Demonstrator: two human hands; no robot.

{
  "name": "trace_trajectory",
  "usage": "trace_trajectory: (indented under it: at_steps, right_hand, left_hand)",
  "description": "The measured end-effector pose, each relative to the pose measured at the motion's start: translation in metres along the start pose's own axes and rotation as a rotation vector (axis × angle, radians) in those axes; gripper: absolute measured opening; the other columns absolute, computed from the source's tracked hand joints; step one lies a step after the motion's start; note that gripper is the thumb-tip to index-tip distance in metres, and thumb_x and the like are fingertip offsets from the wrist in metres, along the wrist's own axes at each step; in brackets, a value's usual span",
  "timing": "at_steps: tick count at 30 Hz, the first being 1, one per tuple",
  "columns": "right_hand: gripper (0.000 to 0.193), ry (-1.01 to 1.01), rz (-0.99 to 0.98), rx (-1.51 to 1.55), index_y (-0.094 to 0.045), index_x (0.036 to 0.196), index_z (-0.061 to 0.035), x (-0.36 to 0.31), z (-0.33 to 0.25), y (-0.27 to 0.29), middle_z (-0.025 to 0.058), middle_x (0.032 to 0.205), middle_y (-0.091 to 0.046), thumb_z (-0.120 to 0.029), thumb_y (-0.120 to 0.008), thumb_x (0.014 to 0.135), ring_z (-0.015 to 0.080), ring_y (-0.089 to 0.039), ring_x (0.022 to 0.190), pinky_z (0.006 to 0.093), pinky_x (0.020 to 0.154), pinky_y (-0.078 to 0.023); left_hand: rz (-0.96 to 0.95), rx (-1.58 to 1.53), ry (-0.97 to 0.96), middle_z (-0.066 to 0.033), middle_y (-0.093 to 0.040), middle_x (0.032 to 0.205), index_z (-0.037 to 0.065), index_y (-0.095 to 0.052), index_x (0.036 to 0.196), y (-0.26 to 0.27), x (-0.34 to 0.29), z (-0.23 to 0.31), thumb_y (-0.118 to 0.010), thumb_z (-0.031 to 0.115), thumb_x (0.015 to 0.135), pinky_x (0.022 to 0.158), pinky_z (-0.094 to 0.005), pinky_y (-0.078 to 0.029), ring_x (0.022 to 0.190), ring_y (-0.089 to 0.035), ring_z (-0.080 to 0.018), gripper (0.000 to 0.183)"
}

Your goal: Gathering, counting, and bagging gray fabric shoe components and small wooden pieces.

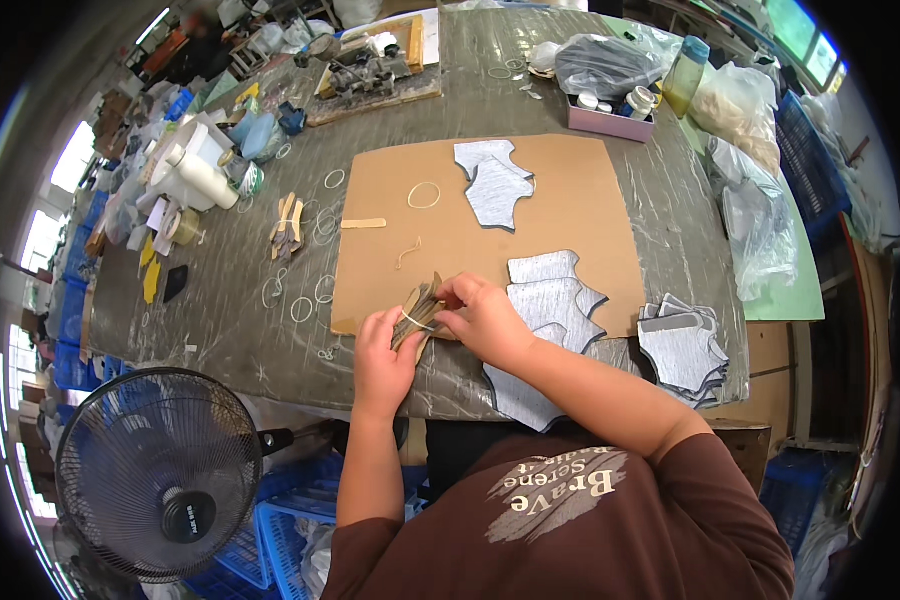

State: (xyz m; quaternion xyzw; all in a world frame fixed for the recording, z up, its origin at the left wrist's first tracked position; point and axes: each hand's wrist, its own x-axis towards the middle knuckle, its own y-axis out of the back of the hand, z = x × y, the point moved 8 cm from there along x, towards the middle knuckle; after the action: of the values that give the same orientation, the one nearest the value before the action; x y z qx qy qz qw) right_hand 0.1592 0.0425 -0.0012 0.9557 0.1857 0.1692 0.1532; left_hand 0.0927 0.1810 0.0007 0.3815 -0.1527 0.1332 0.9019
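Note:
Over the near edge of a brown cardboard sheet [560, 190], both hands are on a bundle of thin grey-brown strips [417, 312] with a pale rubber band around it. My left hand [378, 358] is closed around the bundle's lower left side. From the right, the bent fingers of my right hand [485, 318] pinch its upper side. Beside my right forearm lie overlapping grey cut-out pieces [550, 295] with dark edges. Farther off on the cardboard are two more grey pieces [498, 190], a loose rubber band [424, 195] and a flat tan stick [364, 223].
Left of the cardboard lies a banded bundle of sticks [287, 228] among scattered rubber bands. A stack of grey pieces [684, 345] sits by the table's right edge. A black fan [160, 475] stands at the near left. Far back are a pink box [610, 120] and a metal device [370, 75].

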Motion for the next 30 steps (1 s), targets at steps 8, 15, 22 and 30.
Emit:
trace_trajectory:
  at_steps: [8, 15, 22, 30]
  right_hand:
    - [0.018, 0.007, -0.059, -0.082, -0.057, 0.082, 0.0004, 0.002, 0.007, -0.007, 0.0124, 0.079, -0.053, -0.006, -0.069, 0.069, 0.0260, -0.059, 0.072, 0.0338, 0.065, -0.048]
    - [0.019, 0.125, -0.103, -0.331, -0.056, 0.079, -0.0005, -0.011, -0.013, -0.022, 0.0146, 0.082, -0.057, -0.011, -0.068, 0.069, 0.0315, -0.058, 0.074, 0.0381, 0.065, -0.047]
    - [0.020, 0.133, -0.189, -0.299, -0.056, 0.086, 0.0006, -0.014, -0.005, -0.033, 0.0163, 0.086, -0.057, -0.007, -0.063, 0.069, 0.0324, -0.056, 0.080, 0.0394, 0.072, -0.047]
    - [0.014, 0.135, -0.119, -0.552, -0.056, 0.080, 0.0005, -0.009, -0.021, 0.009, 0.0143, 0.079, -0.057, -0.004, -0.062, 0.068, 0.0316, -0.057, 0.078, 0.0378, 0.068, -0.047]
  left_hand:
    - [-0.007, 0.106, -0.057, -0.0161, -0.053, 0.101, -0.001, -0.053, 0.109, -0.008, -0.006, 0.000, -0.066, 0.009, 0.073, 0.082, -0.0392, -0.042, 0.094, -0.050, -0.0339, 0.039]
    - [-0.011, 0.229, -0.050, -0.0138, -0.049, 0.107, 0.006, -0.050, 0.120, -0.018, -0.014, 0.009, -0.065, 0.005, 0.069, 0.085, -0.0390, -0.041, 0.099, -0.048, -0.0317, 0.053]
    - [0.023, 0.290, -0.072, -0.0149, -0.048, 0.106, 0.010, -0.047, 0.124, -0.021, -0.015, 0.012, -0.061, 0.001, 0.068, 0.086, -0.0428, -0.039, 0.099, -0.044, -0.0348, 0.059]
    - [0.040, 0.292, -0.056, -0.0158, -0.048, 0.102, 0.008, -0.049, 0.120, -0.020, -0.012, 0.007, -0.069, 0.009, 0.070, 0.083, -0.0429, -0.040, 0.096, -0.046, -0.0348, 0.054]
